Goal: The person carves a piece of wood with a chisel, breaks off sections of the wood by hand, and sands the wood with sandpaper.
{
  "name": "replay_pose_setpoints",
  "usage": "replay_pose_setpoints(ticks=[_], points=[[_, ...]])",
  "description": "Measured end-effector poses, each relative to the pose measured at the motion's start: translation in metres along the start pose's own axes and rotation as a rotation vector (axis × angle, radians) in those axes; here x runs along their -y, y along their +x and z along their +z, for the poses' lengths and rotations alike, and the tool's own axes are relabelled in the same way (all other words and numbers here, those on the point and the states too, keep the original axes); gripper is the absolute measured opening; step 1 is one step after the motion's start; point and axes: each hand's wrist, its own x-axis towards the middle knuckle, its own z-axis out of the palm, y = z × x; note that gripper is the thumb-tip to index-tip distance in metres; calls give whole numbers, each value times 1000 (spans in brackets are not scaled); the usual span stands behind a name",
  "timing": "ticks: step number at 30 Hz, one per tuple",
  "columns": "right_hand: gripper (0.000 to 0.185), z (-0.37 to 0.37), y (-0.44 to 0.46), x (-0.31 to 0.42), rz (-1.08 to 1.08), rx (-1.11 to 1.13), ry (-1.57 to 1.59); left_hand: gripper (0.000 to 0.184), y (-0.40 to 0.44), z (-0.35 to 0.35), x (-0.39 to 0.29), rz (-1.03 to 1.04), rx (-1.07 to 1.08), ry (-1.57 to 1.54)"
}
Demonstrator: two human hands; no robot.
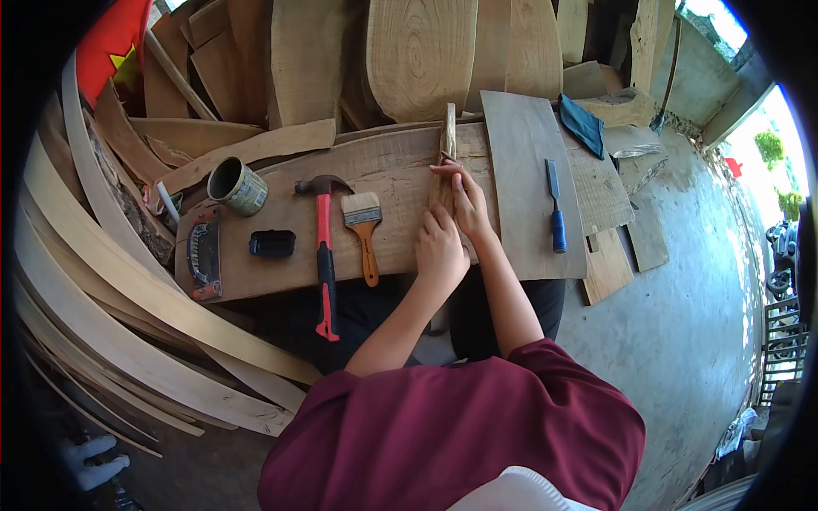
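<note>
A narrow, rough strip of wood (451, 128) points away from me over the workbench board. My left hand (441, 243) is closed round its near part. Farther up, my right hand (467, 203) wraps the strip from the right side, fingers crossing over it. A small reddish-brown bit shows at those fingertips, too small to name. Left of my hands lie a paintbrush (363, 230) with a wooden handle and a claw hammer (324, 230) with a red and black handle. To the right, a chisel (556, 213) with a blue handle rests on a flat grey-brown panel (524, 170).
A tin can (239, 187), a small black container (273, 244) and a handled sanding block (203, 255) sit on the board's left. A blue cloth (583, 125) lies at the back right. Long curved planks (128, 264) fill the left; wood slabs (422, 60) stand behind.
</note>
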Motion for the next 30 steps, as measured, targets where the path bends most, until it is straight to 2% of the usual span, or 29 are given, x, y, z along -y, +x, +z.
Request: replay_pose_setpoints(ticks=[5,9,15,18,20,22,25,30], points=[[39,1,51,-32,-36,-7,28,84,0,0,1,6,-34,78],[39,5,78,-47,24,3,201,84,1,-5,2,13,-24,71],[40,3,37,-24,34,0,221,87,2,-6,2,-25,48,14],[39,1,-1,3,-8,5,94,87,2,-3,2,-11,47,13],[42,5,-21,19,88,39,89,87,3,1,4,8,-2,34],[42,1,-18,15,93,60,66,87,4,6,6,12,-11,33],[41,1,9,-5,24,55,-49,87,3,1,3,-2,-6,60],[35,3,76,-43,134,57,211,86,7,-4,-1,-18,-6,79]])
